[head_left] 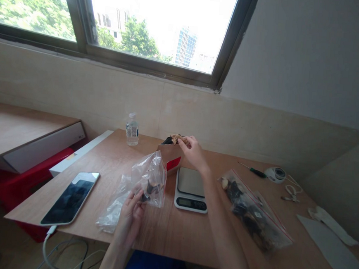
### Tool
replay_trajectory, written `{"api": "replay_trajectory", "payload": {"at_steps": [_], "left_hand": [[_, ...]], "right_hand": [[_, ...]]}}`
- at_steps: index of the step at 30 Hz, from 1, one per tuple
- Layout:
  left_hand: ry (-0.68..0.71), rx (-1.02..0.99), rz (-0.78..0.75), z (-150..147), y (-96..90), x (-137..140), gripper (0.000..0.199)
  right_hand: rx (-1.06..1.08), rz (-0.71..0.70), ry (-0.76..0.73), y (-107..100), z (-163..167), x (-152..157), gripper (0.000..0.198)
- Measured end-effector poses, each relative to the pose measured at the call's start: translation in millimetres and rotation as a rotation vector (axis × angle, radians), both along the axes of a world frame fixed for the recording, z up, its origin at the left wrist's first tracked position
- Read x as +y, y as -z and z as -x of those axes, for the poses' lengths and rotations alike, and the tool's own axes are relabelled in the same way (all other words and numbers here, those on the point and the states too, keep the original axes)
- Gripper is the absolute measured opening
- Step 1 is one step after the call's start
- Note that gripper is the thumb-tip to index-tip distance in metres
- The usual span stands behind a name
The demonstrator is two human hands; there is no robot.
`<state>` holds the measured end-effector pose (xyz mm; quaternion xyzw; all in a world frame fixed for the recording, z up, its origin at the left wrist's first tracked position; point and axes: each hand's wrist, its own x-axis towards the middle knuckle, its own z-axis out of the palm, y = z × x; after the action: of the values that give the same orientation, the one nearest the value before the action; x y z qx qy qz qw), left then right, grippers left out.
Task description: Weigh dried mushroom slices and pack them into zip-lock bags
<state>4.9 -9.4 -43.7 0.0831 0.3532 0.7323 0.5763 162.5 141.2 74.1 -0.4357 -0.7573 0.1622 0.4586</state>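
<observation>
My left hand [132, 209] is closed on a clear zip bag [145, 168] with a few dark, dried-looking pieces [151, 187] in its lower part. Between the fingers of my right hand [194, 153] is a crumpled light-brown dried piece [176, 138], over the top of a brown cardboard box [165, 152]. Something black [167, 141] shows at the box's opening, and a red patch marks its side. Just in front of the box, under my right wrist, lies a kitchen scale [191, 182] with nothing visible on its plate. Its display is too small to read.
Right of the scale lies a filled zip bag [250, 214] of dark and pale pieces. Behind it are a green-handled screwdriver [257, 172] and a white round device [275, 174] with a cable. A phone [71, 198] charges at left. A water bottle [132, 131] stands at the back.
</observation>
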Motion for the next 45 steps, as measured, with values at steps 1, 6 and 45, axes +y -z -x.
{"api": "replay_trajectory", "payload": {"at_steps": [1,6,45], "left_hand": [[0.004,-0.002,-0.005,0,-0.9,0,0.022],[-0.017,-0.029,0.005,-2,-5.9,-3,0.02],[0.011,-0.022,0.052,-6,-7.2,-2,0.021]], "right_hand": [[-0.026,0.007,-0.005,-1,0,0,0.02],[-0.122,-0.005,0.001,-7,0,0,0.02],[-0.258,-0.256,0.003,-4,-8,-15,0.043]]}}
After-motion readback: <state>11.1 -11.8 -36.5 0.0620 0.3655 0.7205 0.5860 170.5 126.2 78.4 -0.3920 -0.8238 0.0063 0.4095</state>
